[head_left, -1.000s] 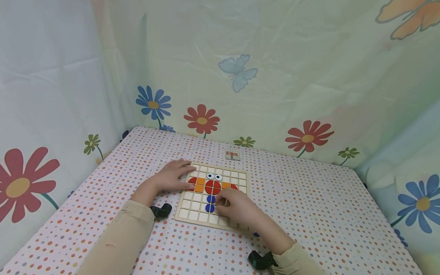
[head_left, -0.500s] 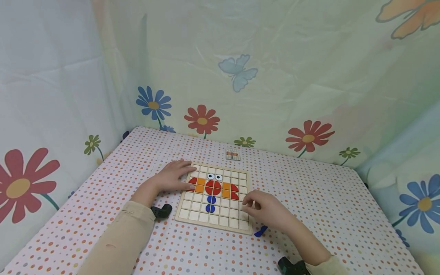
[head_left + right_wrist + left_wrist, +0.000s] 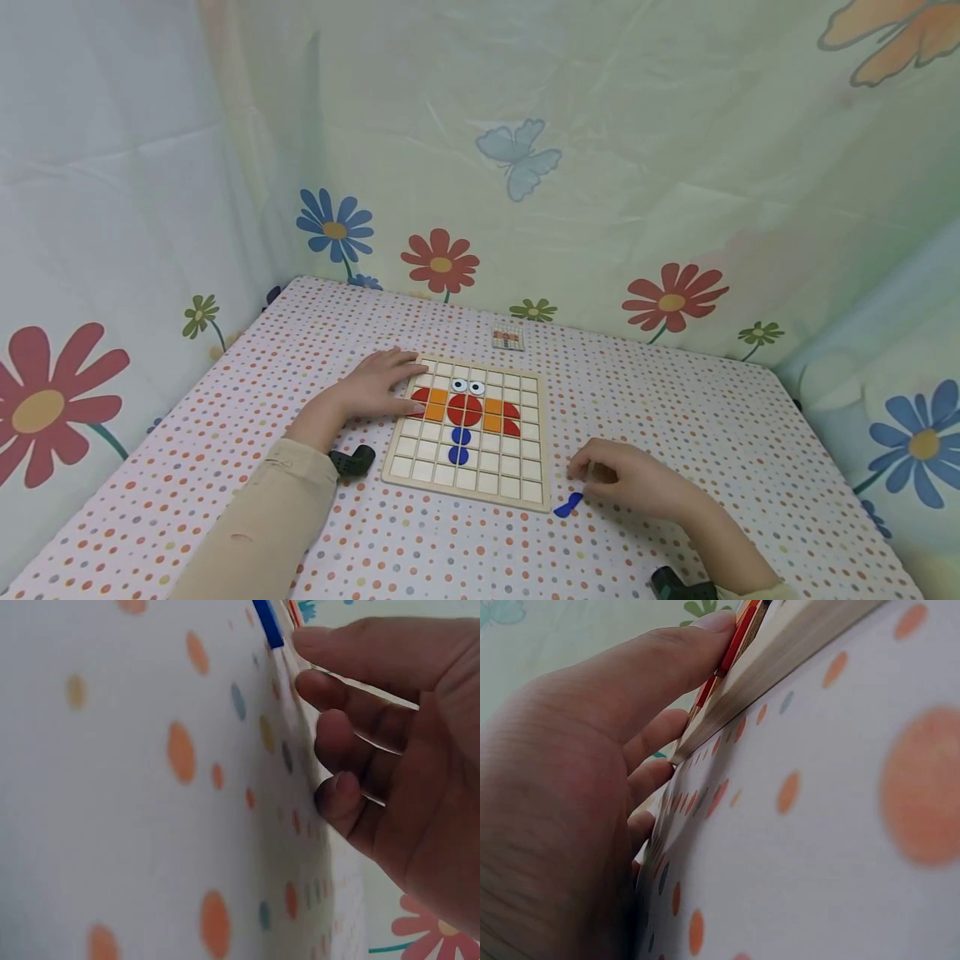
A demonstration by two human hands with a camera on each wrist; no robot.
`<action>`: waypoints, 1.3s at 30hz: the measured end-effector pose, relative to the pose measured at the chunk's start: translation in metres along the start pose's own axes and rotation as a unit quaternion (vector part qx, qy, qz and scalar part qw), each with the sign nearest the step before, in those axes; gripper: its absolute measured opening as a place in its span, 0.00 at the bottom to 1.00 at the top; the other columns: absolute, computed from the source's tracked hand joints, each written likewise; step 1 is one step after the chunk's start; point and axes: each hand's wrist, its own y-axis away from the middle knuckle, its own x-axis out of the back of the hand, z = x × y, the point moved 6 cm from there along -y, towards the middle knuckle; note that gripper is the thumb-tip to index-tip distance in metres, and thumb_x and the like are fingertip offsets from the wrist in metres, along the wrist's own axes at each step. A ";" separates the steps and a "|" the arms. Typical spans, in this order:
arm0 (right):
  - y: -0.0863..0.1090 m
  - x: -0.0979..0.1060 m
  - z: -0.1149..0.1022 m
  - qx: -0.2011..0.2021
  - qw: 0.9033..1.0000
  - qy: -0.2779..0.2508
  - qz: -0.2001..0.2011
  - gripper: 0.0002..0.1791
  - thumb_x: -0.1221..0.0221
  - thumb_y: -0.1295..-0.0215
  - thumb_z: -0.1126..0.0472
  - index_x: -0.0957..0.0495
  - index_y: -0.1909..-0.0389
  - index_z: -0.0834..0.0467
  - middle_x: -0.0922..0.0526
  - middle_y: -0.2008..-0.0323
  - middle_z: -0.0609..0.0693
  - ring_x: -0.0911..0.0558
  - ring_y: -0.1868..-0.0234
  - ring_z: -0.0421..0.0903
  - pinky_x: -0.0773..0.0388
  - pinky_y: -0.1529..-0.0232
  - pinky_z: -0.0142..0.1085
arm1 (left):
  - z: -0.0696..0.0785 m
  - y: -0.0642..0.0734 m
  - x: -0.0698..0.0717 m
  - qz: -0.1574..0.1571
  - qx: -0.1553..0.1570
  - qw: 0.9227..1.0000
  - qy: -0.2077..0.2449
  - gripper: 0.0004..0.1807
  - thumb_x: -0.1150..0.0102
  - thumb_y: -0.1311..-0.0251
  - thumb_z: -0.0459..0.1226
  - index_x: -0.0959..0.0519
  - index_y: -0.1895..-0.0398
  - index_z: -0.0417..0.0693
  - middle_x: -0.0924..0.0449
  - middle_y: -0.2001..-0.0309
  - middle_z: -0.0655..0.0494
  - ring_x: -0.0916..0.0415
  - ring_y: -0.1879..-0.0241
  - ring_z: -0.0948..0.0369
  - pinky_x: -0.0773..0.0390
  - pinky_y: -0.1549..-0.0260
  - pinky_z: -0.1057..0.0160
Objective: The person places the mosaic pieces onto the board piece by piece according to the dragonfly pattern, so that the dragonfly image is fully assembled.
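Observation:
A wooden grid board (image 3: 488,483) lies on the table, with red, orange and blue pieces and two eye pieces in its cells. My left hand (image 3: 375,385) rests on its left edge, fingers extended. In the left wrist view the thumb (image 3: 660,664) lies over the edge, touching a red piece (image 3: 739,634). Right of the board's near corner are blue pieces (image 3: 567,505) on the cloth. Just beside them hovers my right hand (image 3: 637,479), fingers loosely bent and holding nothing. The right wrist view shows a blue piece (image 3: 270,626) close to the thumb tip, apart from it.
A small pattern card (image 3: 508,337) stands behind the board. The table bears a dotted cloth (image 3: 675,408), and flowered curtains (image 3: 570,233) hang around it. Each wrist has a black device, one at the left wrist (image 3: 352,461).
My right hand has left the board's middle and moved right and nearer, to beside the blue pieces. A red and orange piece group on the board's right came into view. The left hand stayed still.

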 end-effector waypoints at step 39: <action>-0.001 -0.010 0.000 0.027 0.999 0.012 0.014 0.11 0.33 0.39 0.48 0.24 0.60 0.42 0.26 0.64 0.42 0.31 0.70 0.35 0.30 0.71 0.28 | 0.001 0.001 0.001 0.001 0.001 1.000 0.006 0.43 0.43 0.44 0.66 0.37 0.26 0.65 0.48 0.22 0.55 0.59 0.21 0.47 0.58 0.23 0.41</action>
